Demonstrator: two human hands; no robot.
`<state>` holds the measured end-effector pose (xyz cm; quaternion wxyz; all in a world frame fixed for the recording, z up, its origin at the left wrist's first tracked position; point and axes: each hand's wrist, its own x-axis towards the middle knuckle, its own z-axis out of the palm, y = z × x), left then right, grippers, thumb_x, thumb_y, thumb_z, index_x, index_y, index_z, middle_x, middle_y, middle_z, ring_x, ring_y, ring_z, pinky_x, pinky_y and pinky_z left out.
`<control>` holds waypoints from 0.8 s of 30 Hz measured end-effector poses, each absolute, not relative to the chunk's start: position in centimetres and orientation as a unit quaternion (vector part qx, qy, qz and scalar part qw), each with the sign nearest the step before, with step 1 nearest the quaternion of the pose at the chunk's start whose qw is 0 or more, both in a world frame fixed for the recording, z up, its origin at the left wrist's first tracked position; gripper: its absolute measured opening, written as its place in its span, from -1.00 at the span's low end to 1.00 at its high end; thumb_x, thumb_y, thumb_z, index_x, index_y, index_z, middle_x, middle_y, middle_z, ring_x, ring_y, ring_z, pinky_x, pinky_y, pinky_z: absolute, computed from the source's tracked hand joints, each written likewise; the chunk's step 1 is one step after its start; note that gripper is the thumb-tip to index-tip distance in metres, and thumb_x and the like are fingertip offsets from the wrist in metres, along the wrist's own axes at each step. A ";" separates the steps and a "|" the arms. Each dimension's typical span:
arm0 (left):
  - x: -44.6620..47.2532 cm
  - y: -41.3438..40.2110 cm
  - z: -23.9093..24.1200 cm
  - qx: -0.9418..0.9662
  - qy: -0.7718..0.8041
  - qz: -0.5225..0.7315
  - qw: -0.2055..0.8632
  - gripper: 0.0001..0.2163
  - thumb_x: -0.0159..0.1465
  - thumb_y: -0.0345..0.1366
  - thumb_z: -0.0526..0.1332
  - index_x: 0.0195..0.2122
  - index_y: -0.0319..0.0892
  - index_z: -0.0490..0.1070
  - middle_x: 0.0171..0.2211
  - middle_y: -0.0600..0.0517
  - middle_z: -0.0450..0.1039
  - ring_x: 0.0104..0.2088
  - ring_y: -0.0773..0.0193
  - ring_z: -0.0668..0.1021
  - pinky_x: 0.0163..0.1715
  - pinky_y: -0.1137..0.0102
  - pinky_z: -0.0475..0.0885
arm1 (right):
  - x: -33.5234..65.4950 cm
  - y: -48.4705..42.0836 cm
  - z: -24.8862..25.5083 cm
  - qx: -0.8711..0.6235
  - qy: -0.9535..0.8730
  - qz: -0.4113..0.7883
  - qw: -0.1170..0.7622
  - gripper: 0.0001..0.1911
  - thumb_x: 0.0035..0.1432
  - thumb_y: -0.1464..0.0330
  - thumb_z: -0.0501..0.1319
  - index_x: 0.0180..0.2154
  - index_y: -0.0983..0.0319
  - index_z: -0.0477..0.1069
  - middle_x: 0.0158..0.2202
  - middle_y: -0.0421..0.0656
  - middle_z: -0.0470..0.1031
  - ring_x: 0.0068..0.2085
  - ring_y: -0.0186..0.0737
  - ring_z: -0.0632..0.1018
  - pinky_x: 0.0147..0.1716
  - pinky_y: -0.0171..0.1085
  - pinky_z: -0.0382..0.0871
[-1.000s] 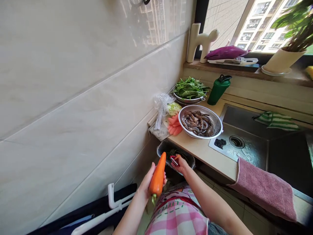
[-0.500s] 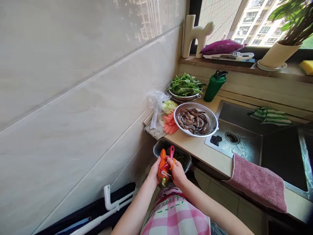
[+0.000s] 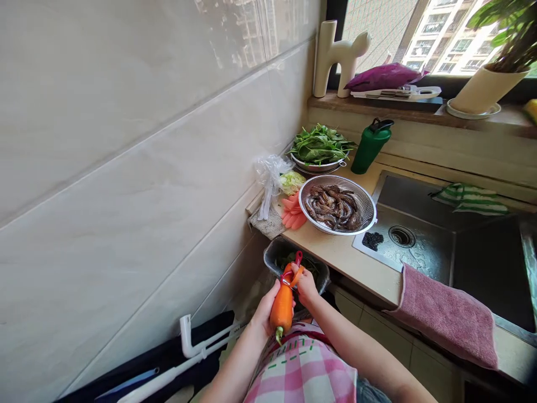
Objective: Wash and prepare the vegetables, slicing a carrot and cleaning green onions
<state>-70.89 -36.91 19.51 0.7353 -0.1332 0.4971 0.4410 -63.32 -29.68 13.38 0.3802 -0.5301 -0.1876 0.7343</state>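
Our left hand [image 3: 265, 311] grips the carrot [image 3: 282, 311]; our right hand [image 3: 307, 287] holds the peeler [image 3: 298, 258] against it.

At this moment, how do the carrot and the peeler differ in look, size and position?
The carrot is orange and thick; the peeler is red with a shiny blade, and slimmer. The carrot lies in the left hand, the peeler in the right hand. The carrot's green stem end faces the person; the peeler's handle end points away. Both are being held.
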 end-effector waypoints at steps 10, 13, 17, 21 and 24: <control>-72.8 -40.7 21.2 -0.144 0.450 0.438 0.764 -0.55 0.24 0.02 0.05 -0.35 -0.37 0.39 -0.47 -0.11 0.46 -0.55 0.30 0.50 -0.62 0.46 0.37 | -64.1 -27.1 7.4 -0.624 -0.138 0.671 0.376 -0.72 -0.13 0.22 0.30 -0.64 0.17 0.24 -0.78 -0.35 0.20 -0.66 -0.36 0.29 -0.64 -0.35 0.13; -73.7 -41.0 21.5 -0.118 0.446 0.466 0.755 -0.58 0.23 -0.01 0.08 -0.28 -0.37 0.39 -0.42 -0.13 0.48 -0.50 0.27 0.53 -0.55 0.43 0.42 | -64.0 -27.0 6.9 -0.629 -0.123 0.676 0.363 -0.69 -0.07 0.23 0.27 -0.65 0.15 0.18 -0.81 -0.36 0.15 -0.71 -0.37 0.25 -0.69 -0.34 0.11; -74.6 -39.8 21.3 -0.131 0.471 0.474 0.732 -0.54 0.22 0.02 0.08 -0.22 -0.38 0.38 -0.48 -0.11 0.47 -0.50 0.25 0.54 -0.47 0.39 0.45 | -63.7 -27.5 8.1 -0.611 -0.128 0.702 0.343 -0.69 -0.04 0.25 0.26 -0.65 0.16 0.19 -0.77 -0.33 0.23 -0.69 -0.37 0.30 -0.66 -0.35 0.18; -74.5 -37.8 19.8 -0.115 0.513 0.474 0.706 -0.53 0.20 0.04 0.10 -0.18 -0.35 0.36 -0.53 -0.04 0.45 -0.57 0.27 0.52 -0.52 0.37 0.44 | -63.0 -28.6 11.3 -0.569 -0.150 0.736 0.336 -0.76 -0.08 0.19 0.27 -0.54 0.23 0.38 -0.64 -0.24 0.40 -0.60 -0.32 0.40 -0.59 -0.34 0.25; -73.8 -36.3 18.6 -0.094 0.513 0.490 0.699 -0.57 0.22 0.02 0.09 -0.17 -0.31 0.37 -0.54 0.00 0.45 -0.61 0.31 0.48 -0.54 0.42 0.41 | -62.5 -30.0 14.4 -0.515 -0.179 0.765 0.342 -0.67 -0.14 0.14 0.31 -0.42 0.28 0.46 -0.62 -0.26 0.39 -0.59 -0.35 0.37 -0.59 -0.36 0.22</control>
